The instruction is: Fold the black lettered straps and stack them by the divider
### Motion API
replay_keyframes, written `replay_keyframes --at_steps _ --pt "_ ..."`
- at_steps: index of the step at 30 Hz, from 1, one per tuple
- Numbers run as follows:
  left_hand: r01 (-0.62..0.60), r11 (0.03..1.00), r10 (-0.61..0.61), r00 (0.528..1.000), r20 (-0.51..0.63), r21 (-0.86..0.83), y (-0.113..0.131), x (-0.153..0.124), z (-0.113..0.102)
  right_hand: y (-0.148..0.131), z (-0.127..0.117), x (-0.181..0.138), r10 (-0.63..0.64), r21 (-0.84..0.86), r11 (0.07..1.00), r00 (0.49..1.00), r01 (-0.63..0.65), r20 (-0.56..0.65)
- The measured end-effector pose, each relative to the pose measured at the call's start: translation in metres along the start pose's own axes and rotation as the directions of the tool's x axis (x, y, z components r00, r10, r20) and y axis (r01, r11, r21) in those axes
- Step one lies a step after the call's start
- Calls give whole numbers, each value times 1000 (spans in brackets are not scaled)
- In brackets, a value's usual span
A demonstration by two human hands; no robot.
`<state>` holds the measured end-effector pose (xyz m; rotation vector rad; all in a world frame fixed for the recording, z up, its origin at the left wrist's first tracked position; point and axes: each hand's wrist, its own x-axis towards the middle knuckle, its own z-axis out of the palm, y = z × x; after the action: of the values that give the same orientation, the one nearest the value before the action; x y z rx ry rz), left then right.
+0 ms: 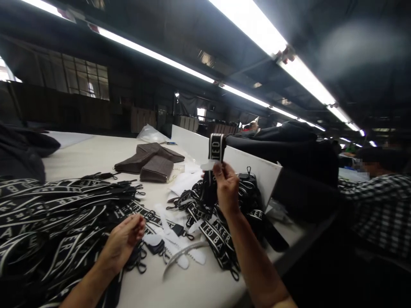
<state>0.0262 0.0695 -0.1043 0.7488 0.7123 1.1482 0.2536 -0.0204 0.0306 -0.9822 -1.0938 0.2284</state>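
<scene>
My right hand (227,186) is raised over the right-hand pile, its thumb and fingers closed on a folded black strap (215,147) with white edge stripes and white lettering. A pale slip lies across the strap just above my thumb. Under it is a tangled pile of similar straps (221,237), some with black metal clips. My left hand (126,239) hovers at the edge of the left-hand pile of straps (61,218), its fingers curled together and nothing visible in them. Between the piles lie white paper slips (170,244) and loose strap ends with clips.
Brown quilted pieces (150,160) lie farther back on the pale table (96,149), near a clear plastic bag (152,134). A low white partition (247,164) runs behind the right pile, with dark fabric (289,149) beyond. A person in a checked shirt (379,209) is at the right.
</scene>
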Motion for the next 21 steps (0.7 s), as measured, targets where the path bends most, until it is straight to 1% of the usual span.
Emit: replay_keyframes --at_steps 1,2,3,4,5,6,8,9,10,12,13,14,16,17,18,19,21 --pt "-3 1000 3 1000 6 4 0 -1 1 -13 -16 14 -106 -126 987 994 102 -26" --pt "-7 1000 7 1000 11 9 0 -2 1 -24 -32 27 -206 -250 950 978 189 -44" --pt "-9 1000 8 1000 17 14 0 -3 2 -33 -46 38 -278 -356 901 960 248 -34" --pt "-9 1000 8 1000 21 17 0 -3 2 -40 -59 47 -305 -431 859 952 277 5" --pt "-7 1000 7 1000 22 19 -1 -3 2 -45 -69 52 -291 -477 832 955 284 61" --pt "-3 1000 3 1000 20 20 -1 -3 2 -48 -77 55 -233 -494 827 963 268 133" --pt "13 1000 -13 1000 15 23 -3 -2 2 -46 -84 53 -66 -488 851 961 194 267" --pt "20 999 -21 1000 16 27 -4 -2 1 -40 -83 50 7 -487 861 953 149 304" --pt "26 999 -27 999 20 31 -5 -1 1 -32 -80 45 60 -494 863 947 110 316" --pt "30 999 -32 999 32 40 -7 0 0 -7 -69 37 114 -552 831 950 69 291" --pt "26 999 -27 999 34 44 -7 0 -1 8 -62 34 128 -627 776 954 75 273" --pt "19 999 -21 999 31 50 -7 1 -1 24 -54 31 141 -716 691 954 95 263" --pt "-10 997 8 1000 25 81 -6 1 -1 54 -40 26 178 -863 480 946 156 270" --pt "-31 994 29 999 19 101 -6 1 -2 66 -34 24 198 -903 388 940 185 278" --pt "-55 991 54 998 9 120 -6 1 -2 76 -29 22 215 -921 326 933 211 290" --pt "-82 987 84 996 -9 138 -6 2 -3 82 -25 21 227 -925 301 925 232 305" --pt "-141 976 156 985 -79 166 -6 5 -5 86 -19 19 227 -918 285 911 275 344"
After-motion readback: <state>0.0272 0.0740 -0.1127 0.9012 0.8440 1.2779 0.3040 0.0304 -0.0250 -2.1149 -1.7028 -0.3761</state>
